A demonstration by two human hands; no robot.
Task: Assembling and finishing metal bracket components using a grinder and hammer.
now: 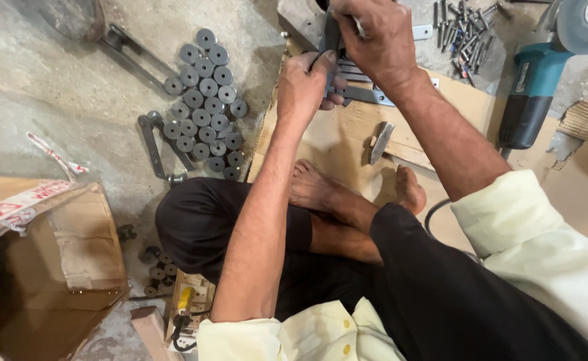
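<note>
Rough grey concrete floor [53,87] is filling the left half of the frame, with sheets of brown cardboard [334,144] lying across the upper middle and right. A person in a pale yellow shirt and black trousers is sitting cross-legged on it, bare feet [347,194] resting on the cardboard at the centre.

At the top centre, the left hand [304,83] is closing around the lower part of a dark flat metal bracket [331,40], fingers curled tight on it. The right hand [374,37] is gripping the same bracket from above, fingers wrapped shut; what else it may be pinching cannot be told. Further flat metal strips [367,93] are lying just under the hands.

A hammer head [379,142] is lying on the cardboard below the hands. A cluster of small dark round rollers [207,100] is standing on the concrete at upper centre-left. A teal angle grinder [535,80] is resting at the upper right, beside a pile of bolts [464,33]. An open cardboard box [46,267] is sitting at the lower left.
</note>
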